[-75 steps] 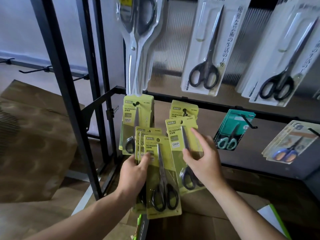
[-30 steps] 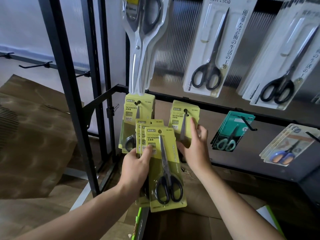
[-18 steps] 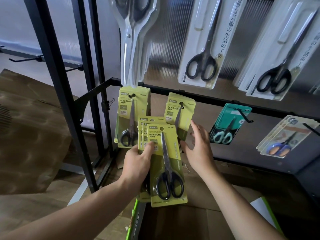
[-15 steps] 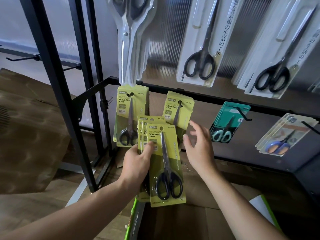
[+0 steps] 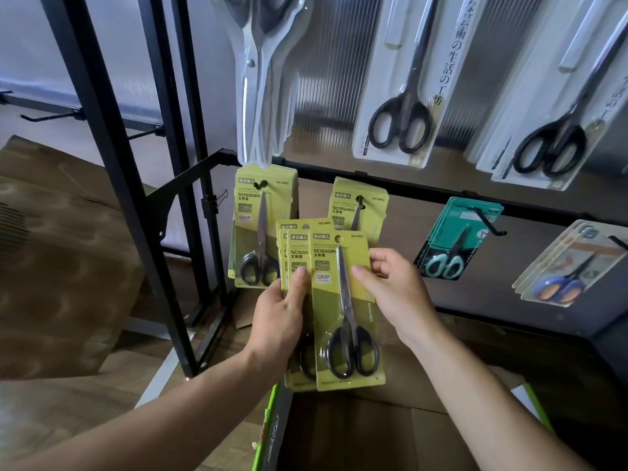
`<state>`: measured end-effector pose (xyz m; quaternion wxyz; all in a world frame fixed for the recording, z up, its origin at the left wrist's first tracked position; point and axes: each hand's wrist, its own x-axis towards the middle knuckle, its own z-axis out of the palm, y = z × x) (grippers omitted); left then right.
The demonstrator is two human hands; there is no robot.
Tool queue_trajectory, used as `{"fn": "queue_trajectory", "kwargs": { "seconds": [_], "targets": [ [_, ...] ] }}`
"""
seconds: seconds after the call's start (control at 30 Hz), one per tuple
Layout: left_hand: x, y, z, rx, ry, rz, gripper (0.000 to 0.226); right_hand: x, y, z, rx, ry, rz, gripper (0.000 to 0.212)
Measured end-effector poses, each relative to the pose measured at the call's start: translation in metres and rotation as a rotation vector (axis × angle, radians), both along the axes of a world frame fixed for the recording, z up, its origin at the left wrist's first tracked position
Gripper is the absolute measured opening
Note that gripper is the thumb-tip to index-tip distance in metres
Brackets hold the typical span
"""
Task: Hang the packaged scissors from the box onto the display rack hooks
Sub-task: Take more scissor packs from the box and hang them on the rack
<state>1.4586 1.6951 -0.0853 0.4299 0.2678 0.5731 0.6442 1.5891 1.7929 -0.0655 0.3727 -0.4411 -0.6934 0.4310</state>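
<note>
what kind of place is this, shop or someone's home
Probably a shop's stationery display being restocked: a black metal display rack holds hook-hung yellow-green scissor packs and white-carded black scissors, above a cardboard box.

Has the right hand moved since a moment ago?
Yes. The right hand left the hung yellow pack, coming down to pinch the front pack of the held stack.

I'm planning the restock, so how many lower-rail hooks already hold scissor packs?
4. Left to right: left yellow-green packs, right yellow-green packs partly behind the held packs, teal packs, and blue-handled packs at the right edge. More may hang beyond the frame.
</note>
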Motion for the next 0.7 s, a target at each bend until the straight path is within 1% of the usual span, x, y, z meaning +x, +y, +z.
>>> {"fn": "queue_trajectory", "kwargs": {
  "seconds": [0.03,0.1,0.17,0.23,0.27,0.33,0.47,0.6,0.7],
  "targets": [
    [0.0,0.0,0.0,-0.004,0.018,0.004,0.035,0.001,0.001,0.001,0.004,0.014,-0.018,0.023],
    [-0.001,0.0,-0.001,-0.014,0.069,0.03,0.033,0.002,0.003,0.004,0.037,0.032,-0.063,0.033],
    [-0.003,0.0,-0.001,-0.032,0.121,0.067,0.035,0.002,0.006,0.01,0.085,0.073,-0.091,0.039],
    [-0.005,-0.001,-0.001,-0.05,0.137,0.106,0.039,0.001,0.008,0.017,0.131,0.14,-0.117,0.033],
    [-0.006,-0.002,0.0,-0.054,0.14,0.123,0.038,0.0,0.011,0.02,0.146,0.171,-0.134,0.028],
    [-0.008,-0.003,0.001,-0.055,0.159,0.155,0.034,-0.003,0.015,0.024,0.166,0.207,-0.165,0.026],
    [-0.014,-0.007,0.002,-0.052,0.188,0.178,0.04,-0.009,0.017,0.02,0.197,0.161,-0.177,0.026],
    [-0.019,-0.009,0.006,-0.036,0.122,0.189,0.034,-0.016,0.016,0.008,0.261,0.111,-0.217,0.024],
    [-0.021,-0.008,0.003,-0.031,0.097,0.164,0.031,-0.017,0.016,0.0,0.292,0.112,-0.252,0.024]
  ]
}}
